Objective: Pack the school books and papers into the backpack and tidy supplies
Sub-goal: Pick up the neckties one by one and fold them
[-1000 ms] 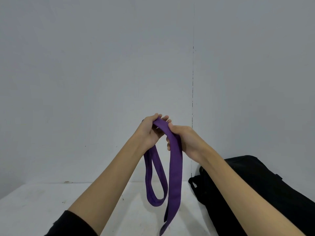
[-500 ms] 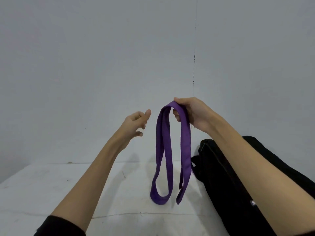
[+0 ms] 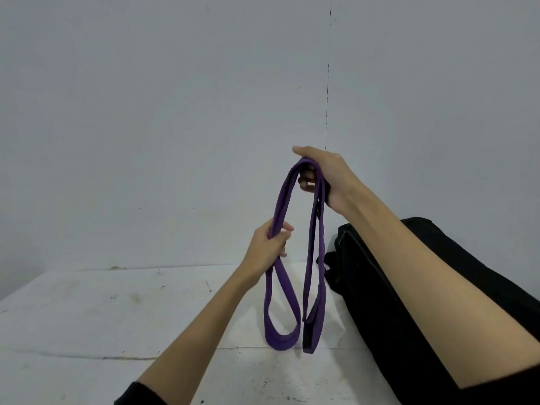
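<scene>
A long purple strap [image 3: 313, 258] hangs folded in loops over the white table [image 3: 87, 323]. My right hand [image 3: 324, 173] holds the top of the fold high up, fingers closed around it. Lower and to the left, my left hand [image 3: 270, 244] grips the left strand of the strap halfway down. The strap's bottom loops hang just above or on the table; I cannot tell which. A black backpack [image 3: 380, 302] lies on the table at the right, partly hidden behind my right forearm.
A plain grey wall stands close behind the table, with a vertical seam right of centre. The table top is scuffed and marked, and its left edge shows at the far left.
My right hand has stayed up with the strap. My left hand, open and apart half a second ago, has dropped and closed on the strap's left strand.
</scene>
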The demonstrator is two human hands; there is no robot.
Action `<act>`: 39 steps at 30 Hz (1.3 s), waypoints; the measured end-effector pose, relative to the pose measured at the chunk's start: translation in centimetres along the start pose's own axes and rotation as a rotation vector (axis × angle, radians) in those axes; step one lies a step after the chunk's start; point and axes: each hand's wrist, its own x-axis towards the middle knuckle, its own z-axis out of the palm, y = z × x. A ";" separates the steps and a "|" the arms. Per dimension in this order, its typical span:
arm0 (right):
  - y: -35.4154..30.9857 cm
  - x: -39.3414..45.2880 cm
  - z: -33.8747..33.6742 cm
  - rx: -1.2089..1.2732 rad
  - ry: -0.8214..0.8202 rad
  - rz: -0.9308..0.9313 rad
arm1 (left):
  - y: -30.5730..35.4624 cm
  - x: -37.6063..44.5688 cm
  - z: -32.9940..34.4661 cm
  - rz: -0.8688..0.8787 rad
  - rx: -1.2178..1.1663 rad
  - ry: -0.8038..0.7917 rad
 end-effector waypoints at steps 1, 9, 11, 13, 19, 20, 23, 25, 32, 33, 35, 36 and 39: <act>0.0 0.1 -0.1 0.055 0.030 -0.002 | -1.3 -0.3 0.2 -0.008 0.038 0.022; -1.7 1.3 -0.5 0.268 0.099 -0.069 | -8.0 -2.4 -1.2 -0.116 0.174 0.116; -2.3 1.7 -0.8 0.309 0.102 -0.083 | -8.9 -2.6 -2.1 -0.153 0.187 0.136; -2.8 2.1 -0.9 0.346 0.095 -0.098 | -9.3 -2.6 -3.0 -0.181 0.186 0.177; -3.4 3.0 -1.1 0.439 0.108 -0.120 | -8.8 -1.1 -4.7 -0.136 0.190 0.260; -3.4 3.0 -1.1 0.438 0.115 -0.130 | -8.8 -0.9 -5.1 -0.117 0.186 0.294; -3.5 2.9 -1.0 0.398 0.118 -0.151 | -8.4 -0.4 -6.1 -0.105 0.234 0.320; -3.6 2.8 -0.9 0.364 0.097 -0.143 | -7.4 -0.1 -6.2 -0.145 0.320 0.199; -2.8 2.2 0.3 0.264 -0.015 -0.096 | 3.4 0.7 -2.7 0.112 0.129 -0.195; -2.5 2.1 0.5 0.257 -0.027 -0.093 | 5.1 0.8 -2.2 0.147 0.064 -0.203; -2.2 1.9 0.7 0.250 -0.040 -0.081 | 7.4 1.1 -1.4 0.200 0.022 -0.195; -2.2 1.7 0.7 0.238 -0.043 -0.074 | 8.2 1.2 -1.1 0.221 0.050 -0.176; -2.5 1.2 0.3 0.132 -0.050 -0.074 | 9.4 1.4 -0.7 0.208 0.108 -0.156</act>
